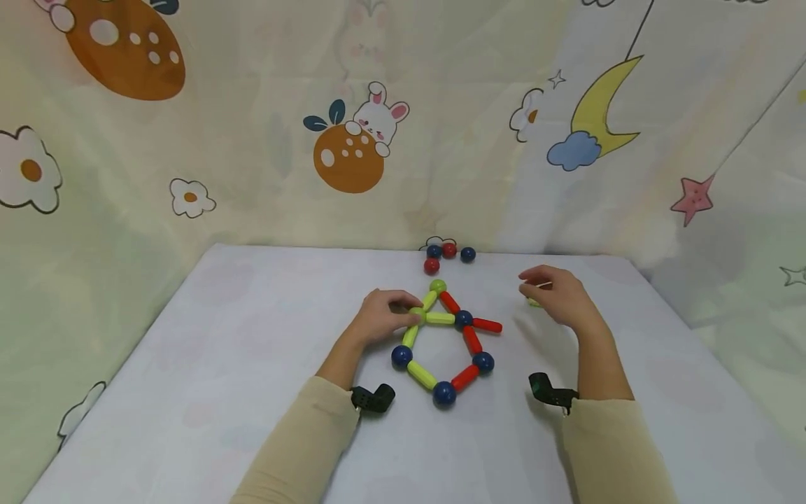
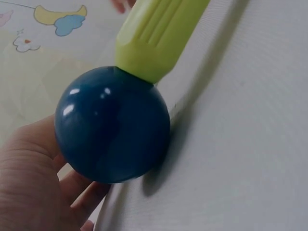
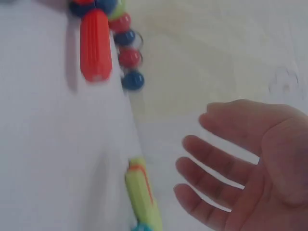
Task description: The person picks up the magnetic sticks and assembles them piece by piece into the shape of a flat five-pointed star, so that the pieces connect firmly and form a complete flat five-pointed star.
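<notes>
On the table lies a flat figure of coloured sticks and balls. My left hand (image 1: 383, 315) pinches a green ball (image 1: 418, 316) on the figure's left side. Close to that hand, a blue ball (image 2: 113, 125) joins a green stick (image 2: 159, 38) in the left wrist view. At the figure's right, a red stick (image 1: 488, 325) juts out from a blue ball (image 1: 463, 320). My right hand (image 1: 557, 294), fingers parted and holding nothing, hovers beside a loose green stick (image 3: 140, 190) with an orange line. In the head view this hand hides most of that stick.
Behind the figure, near the table's back edge, are loose balls, among them a red ball (image 1: 431, 266) and a blue ball (image 1: 468, 255). A patterned cloth (image 1: 252, 140) hangs behind the white table (image 1: 252, 392). Each wrist wears a black camera (image 1: 374, 399).
</notes>
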Demonstrator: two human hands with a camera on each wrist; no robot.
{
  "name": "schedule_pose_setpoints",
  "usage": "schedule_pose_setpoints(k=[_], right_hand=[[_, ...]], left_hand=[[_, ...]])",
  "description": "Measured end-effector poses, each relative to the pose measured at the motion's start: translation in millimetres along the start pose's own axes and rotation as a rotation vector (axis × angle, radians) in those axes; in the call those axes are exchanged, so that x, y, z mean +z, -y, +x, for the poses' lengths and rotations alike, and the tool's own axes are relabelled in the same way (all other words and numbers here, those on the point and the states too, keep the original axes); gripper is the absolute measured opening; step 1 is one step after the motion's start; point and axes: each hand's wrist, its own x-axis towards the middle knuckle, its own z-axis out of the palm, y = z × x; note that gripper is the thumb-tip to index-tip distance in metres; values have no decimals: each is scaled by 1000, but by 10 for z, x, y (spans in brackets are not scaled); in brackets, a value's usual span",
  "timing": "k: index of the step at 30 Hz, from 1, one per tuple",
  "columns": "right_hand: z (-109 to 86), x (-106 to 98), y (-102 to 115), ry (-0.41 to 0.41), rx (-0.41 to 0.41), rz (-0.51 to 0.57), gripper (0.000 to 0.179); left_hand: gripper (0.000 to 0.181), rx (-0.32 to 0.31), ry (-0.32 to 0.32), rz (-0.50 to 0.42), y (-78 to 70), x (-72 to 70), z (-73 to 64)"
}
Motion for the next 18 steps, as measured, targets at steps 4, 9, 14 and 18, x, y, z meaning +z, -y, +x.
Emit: schedule_pose_setpoints(k=[4, 9, 14, 18], right_hand=[[-146, -144, -282, 22, 61, -50, 44], [-197, -249, -513, 15, 167, -105, 42], [-182, -243, -667, 67, 238, -139, 43], [-172, -200, -744, 79, 253, -152, 44]], left_hand=[[23, 9, -10, 10, 0, 11, -5], [23, 5, -12, 9, -8, -2, -3], [23, 6, -8, 6, -5, -5, -9], [24, 4, 0, -2, -1, 8, 1]])
